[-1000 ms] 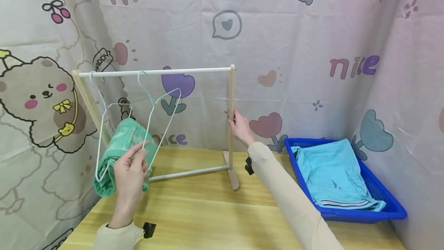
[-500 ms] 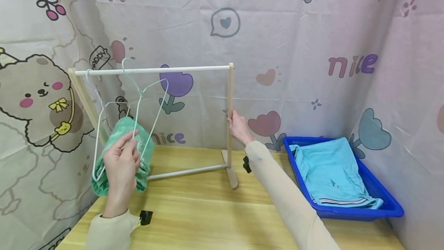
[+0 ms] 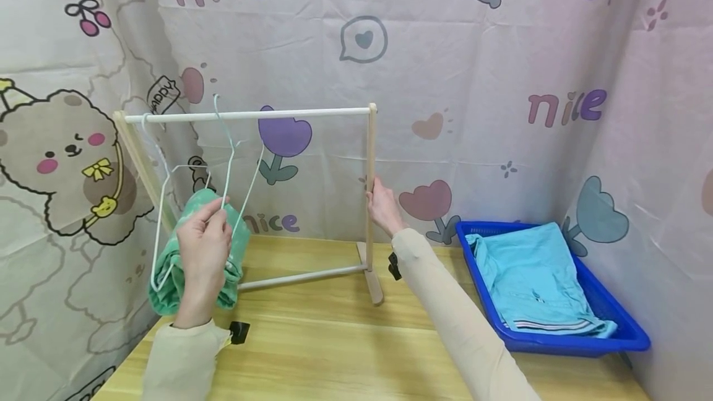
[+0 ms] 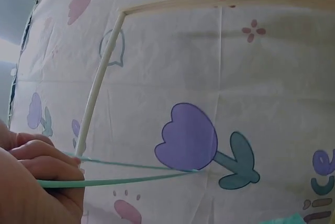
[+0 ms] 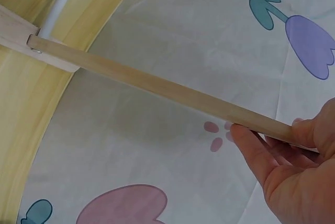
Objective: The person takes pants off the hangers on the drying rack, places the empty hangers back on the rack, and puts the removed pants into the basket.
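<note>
Half a second ago the mint-green wire hanger (image 3: 228, 178) faces the camera more broadly; now it is turned nearly edge-on, its hook a little further right along the clothes rack's top rail (image 3: 301, 114). A second ago that hook shows level with the rail, whereas now its tip rises above it (whether hook and rail touch is hard to make out). The left hand (image 3: 205, 243) pinches the hanger's slim, smooth side between thumb and fingers, at the rack's left part. The right hand (image 3: 384, 206) grasps the rack's right post (image 3: 371, 153), a flat strip of pale wood, as before.

A white hanger (image 3: 159, 234) hangs at the rack's left end. Behind the left hand sits a green garment (image 3: 236, 255), thick, bunched and mottled with pale patches. Right of the rack, a blue plastic basket (image 3: 579, 345) with perforated walls holds a folded turquoise garment (image 3: 535, 277) with striped trim.
</note>
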Demonstrator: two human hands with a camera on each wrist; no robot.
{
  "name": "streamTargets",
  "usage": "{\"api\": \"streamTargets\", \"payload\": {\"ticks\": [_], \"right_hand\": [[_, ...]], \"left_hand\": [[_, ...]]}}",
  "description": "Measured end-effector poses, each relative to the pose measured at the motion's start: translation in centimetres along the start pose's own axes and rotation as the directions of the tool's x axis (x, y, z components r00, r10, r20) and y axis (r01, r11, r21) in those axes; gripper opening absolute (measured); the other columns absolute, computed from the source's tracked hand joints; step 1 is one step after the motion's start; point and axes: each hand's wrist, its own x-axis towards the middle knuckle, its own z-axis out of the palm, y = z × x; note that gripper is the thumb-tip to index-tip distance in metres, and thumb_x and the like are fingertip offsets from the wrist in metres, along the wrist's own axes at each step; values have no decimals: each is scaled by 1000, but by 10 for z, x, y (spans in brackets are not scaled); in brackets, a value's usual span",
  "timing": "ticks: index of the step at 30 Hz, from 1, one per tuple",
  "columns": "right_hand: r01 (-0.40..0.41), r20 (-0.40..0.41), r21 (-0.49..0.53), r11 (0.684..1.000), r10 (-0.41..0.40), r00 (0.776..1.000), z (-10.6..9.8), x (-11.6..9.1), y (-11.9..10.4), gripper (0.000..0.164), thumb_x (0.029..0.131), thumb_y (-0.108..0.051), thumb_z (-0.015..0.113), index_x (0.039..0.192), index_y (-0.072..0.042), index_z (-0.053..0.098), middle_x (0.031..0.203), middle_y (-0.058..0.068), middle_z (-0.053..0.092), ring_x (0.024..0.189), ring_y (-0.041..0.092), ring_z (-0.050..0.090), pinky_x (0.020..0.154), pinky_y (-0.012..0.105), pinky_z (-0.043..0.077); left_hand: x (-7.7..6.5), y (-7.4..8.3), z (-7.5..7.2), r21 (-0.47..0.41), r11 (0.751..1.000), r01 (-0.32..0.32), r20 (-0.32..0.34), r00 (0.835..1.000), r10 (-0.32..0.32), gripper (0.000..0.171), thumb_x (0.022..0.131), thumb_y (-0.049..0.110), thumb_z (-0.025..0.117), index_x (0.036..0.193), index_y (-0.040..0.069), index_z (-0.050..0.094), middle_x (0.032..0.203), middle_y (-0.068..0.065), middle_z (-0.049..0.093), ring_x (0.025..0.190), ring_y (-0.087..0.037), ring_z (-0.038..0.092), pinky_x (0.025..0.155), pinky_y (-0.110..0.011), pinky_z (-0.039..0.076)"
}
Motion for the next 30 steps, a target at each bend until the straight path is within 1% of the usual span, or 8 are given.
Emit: {"api": "streamTargets", "payload": {"ticks": [6, 11, 14, 16, 20, 23, 26, 30], "right_hand": [[21, -2, -12, 1000, -21, 1000, -1, 0, 2, 28, 103, -8, 46, 131, -1, 44, 109, 25, 67, 95, 37, 68, 75, 42, 60], [24, -5, -26, 999, -24, 1000, -1, -1, 3, 30, 103, -9, 45, 132, -1, 44, 109, 25, 67, 94, 37, 68, 75, 43, 59], [25, -4, -13, 1000, -25, 1000, 0, -1, 3, 30, 104, -8, 45, 133, -1, 43, 110, 25, 66, 93, 36, 69, 75, 43, 59], [23, -3, -7, 1000, -23, 1000, -1, -1, 3, 30, 104, -8, 45, 133, -1, 43, 110, 25, 66, 93, 36, 69, 74, 42, 59], [22, -5, -10, 1000, -22, 1000, -1, -1, 3, 30, 104, -8, 45, 132, -1, 43, 111, 25, 67, 93, 35, 69, 74, 41, 59], [30, -9, -13, 999, -30, 1000, -1, -1, 4, 28, 104, -8, 45, 131, -1, 44, 110, 24, 67, 93, 35, 69, 75, 41, 59], [36, -11, -14, 999, -36, 999, -1, -1, 4, 27, 104, -7, 45, 130, 0, 44, 109, 24, 67, 93, 36, 69, 75, 42, 59], [26, -5, -5, 1000, -26, 1000, 0, -1, 3, 25, 104, -8, 46, 128, -1, 45, 107, 24, 67, 92, 36, 68, 74, 42, 59]], "left_hand": [[1, -8, 6, 142, 989, 29, -4, 1000, -29, 37, 101, 7, 44, 135, 5, 58, 56, 7, 47, 46, -4, 40, 39, -17, 30], [-4, -13, 14, 212, 977, 24, 46, 998, -35, 42, 101, 8, 43, 143, 8, 50, 60, 10, 56, 50, -4, 46, 44, -17, 37], [-8, -14, 17, 246, 969, -7, 89, 996, -15, 44, 101, 8, 45, 145, 8, 46, 66, 12, 62, 56, -3, 54, 52, -15, 45], [-11, -15, 18, 306, 951, -38, 114, 993, 3, 45, 101, 8, 46, 146, 7, 44, 72, 13, 65, 63, -2, 58, 64, -15, 48], [-16, -16, 19, 405, 911, -73, 149, 989, 13, 48, 100, 8, 45, 148, 8, 41, 89, 3, 71, 78, 0, 61, 80, -15, 44], [-18, -18, 20, 436, 895, -90, 182, 983, 10, 50, 99, 7, 44, 149, 8, 39, 99, -9, 72, 82, 1, 59, 75, -18, 42], [-20, -19, 21, 459, 881, -119, 210, 977, 22, 51, 98, 8, 45, 149, 8, 39, 103, -13, 71, 83, 2, 58, 72, -21, 42], [-23, -20, 19, 482, 866, -130, 219, 975, 24, 50, 101, 17, 47, 149, 8, 39, 107, -12, 71, 91, -7, 61, 84, -23, 44]]}}
